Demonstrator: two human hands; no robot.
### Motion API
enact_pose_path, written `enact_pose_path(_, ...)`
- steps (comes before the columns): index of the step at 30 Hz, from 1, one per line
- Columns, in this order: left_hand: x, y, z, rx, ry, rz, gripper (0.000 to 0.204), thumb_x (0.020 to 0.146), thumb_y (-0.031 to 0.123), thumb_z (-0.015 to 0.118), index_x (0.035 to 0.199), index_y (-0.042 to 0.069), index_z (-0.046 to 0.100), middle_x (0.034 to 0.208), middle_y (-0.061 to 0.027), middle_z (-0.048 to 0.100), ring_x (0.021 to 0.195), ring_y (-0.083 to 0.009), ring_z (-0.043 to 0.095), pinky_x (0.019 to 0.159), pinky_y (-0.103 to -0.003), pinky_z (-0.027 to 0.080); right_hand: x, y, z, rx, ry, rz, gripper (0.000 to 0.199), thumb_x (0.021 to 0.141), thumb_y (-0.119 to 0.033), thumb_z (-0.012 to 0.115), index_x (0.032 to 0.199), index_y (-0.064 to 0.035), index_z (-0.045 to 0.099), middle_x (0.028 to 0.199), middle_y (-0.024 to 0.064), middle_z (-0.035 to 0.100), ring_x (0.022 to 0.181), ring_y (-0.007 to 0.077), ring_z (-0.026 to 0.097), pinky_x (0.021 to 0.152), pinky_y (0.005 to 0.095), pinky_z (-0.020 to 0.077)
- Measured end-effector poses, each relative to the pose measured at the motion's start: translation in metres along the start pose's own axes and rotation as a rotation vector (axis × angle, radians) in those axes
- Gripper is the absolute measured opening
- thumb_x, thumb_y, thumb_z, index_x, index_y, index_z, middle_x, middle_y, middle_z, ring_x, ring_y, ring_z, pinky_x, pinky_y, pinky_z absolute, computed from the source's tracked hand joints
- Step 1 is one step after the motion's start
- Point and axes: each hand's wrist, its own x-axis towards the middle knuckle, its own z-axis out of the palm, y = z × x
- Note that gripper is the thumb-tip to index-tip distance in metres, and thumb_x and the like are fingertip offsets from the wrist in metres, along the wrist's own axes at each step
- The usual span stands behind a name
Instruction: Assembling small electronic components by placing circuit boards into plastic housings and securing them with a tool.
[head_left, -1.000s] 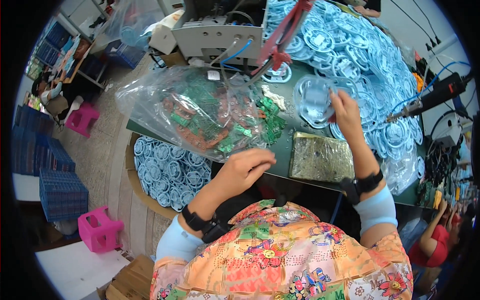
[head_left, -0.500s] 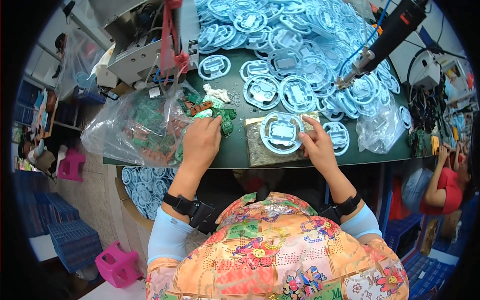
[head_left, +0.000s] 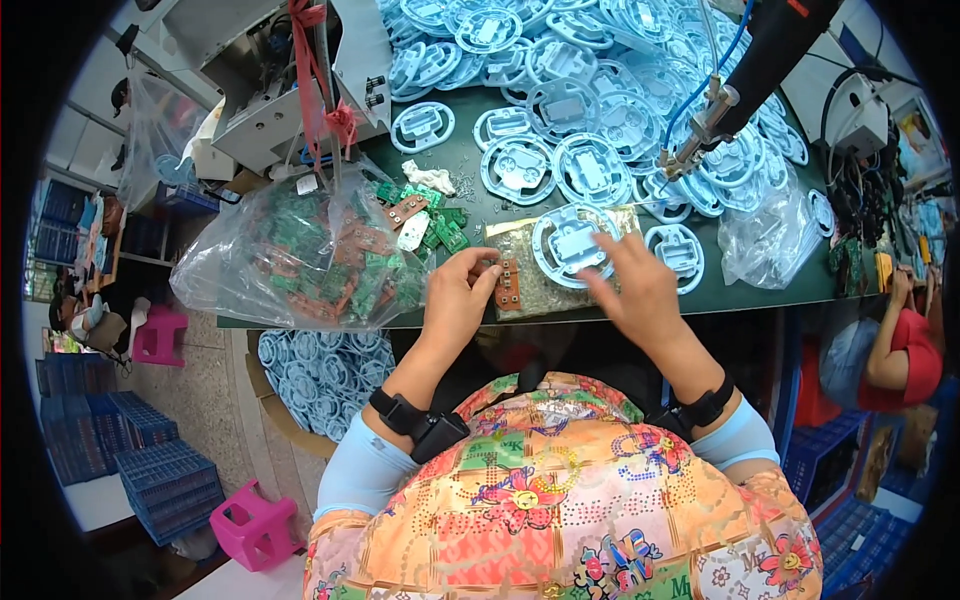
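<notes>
A light-blue plastic wheel-shaped part [head_left: 573, 243] lies on a flat, clear-wrapped pad [head_left: 515, 240] at the table's front edge. My left hand [head_left: 460, 300] is closed at the pad's left side, its fingertips pinching a small brown circuit board [head_left: 509, 285]. Over the right side of the wheel part, my right hand [head_left: 640, 290] has its fingers apart and slightly blurred, with nothing seen in them. Green and brown circuit boards [head_left: 440, 232] lie loose beyond my left hand, beside a clear bag [head_left: 300, 255] full of more boards.
Blue wheel parts [head_left: 595, 168] are heaped across the back of the green table. A black powered screwdriver [head_left: 745, 90] hangs at the right. Small screws [head_left: 465, 185] lie scattered near a metal machine [head_left: 290, 110]. A carton of blue parts [head_left: 325, 375] stands below the table's left.
My left hand has moved right from the loose boards to the pad, bringing a brown circuit board. My right hand has shifted over the wheel part and spread its fingers.
</notes>
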Motion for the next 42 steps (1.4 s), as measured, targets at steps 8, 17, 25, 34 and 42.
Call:
enact_pose_path(8,-0.008,0.001,-0.007,0.161,-0.101,0.286,0.021,0.080,0.007,0.077,0.100,0.004,0.072,0.090,-0.0066,0.058,0.070,-0.0187,0.059,0.061,-0.030,0.048,-0.015,0.014,0.012,-0.103,-0.157,-0.130,0.033,0.078,-0.013,0.075,0.109,-0.0079,0.065,0.092,0.0083,0.055,0.084,0.0269,0.061,0.065,0.0392,0.0498)
enact_pose_path(17,-0.004,0.010,0.001,0.354,-0.006,0.461,0.018,0.076,0.006,0.078,0.085,0.002,0.063,0.090,-0.0097,0.058,0.081,-0.0275,0.057,0.067,-0.037,0.047,-0.020,0.029,0.011,-0.099,-0.033,-0.194,0.041,0.072,0.002,0.070,0.112,-0.0061,0.065,0.110,0.0140,0.060,0.095,0.0336,0.063,0.079,0.0417,0.0514)
enact_pose_path(25,-0.002,0.013,-0.012,0.322,-0.063,0.470,0.018,0.074,-0.002,0.076,0.090,0.005,0.071,0.093,-0.0085,0.058,0.089,-0.0280,0.056,0.075,-0.037,0.047,-0.026,0.035,0.013,-0.069,-0.038,-0.234,0.037,0.073,0.001,0.070,0.109,-0.0054,0.067,0.107,0.0146,0.062,0.092,0.0318,0.064,0.076,0.0397,0.0527)
enact_pose_path(34,0.021,0.036,-0.008,0.282,-0.105,0.599,0.020,0.075,0.000,0.076,0.093,0.008,0.073,0.099,-0.0072,0.061,0.092,-0.0269,0.057,0.079,-0.037,0.047,-0.019,0.028,0.021,-0.032,0.051,-0.341,0.029,0.075,-0.002,0.069,0.104,-0.0029,0.067,0.111,0.0155,0.063,0.098,0.0330,0.065,0.080,0.0410,0.0533)
enact_pose_path(42,0.040,0.033,0.025,0.342,-0.200,0.623,0.018,0.079,0.009,0.075,0.096,0.015,0.075,0.100,-0.0037,0.062,0.095,-0.0254,0.057,0.082,-0.038,0.043,-0.023,0.029,0.024,-0.016,0.063,-0.340,0.030,0.074,-0.003,0.070,0.104,-0.0030,0.066,0.112,0.0150,0.062,0.099,0.0325,0.064,0.082,0.0414,0.0528)
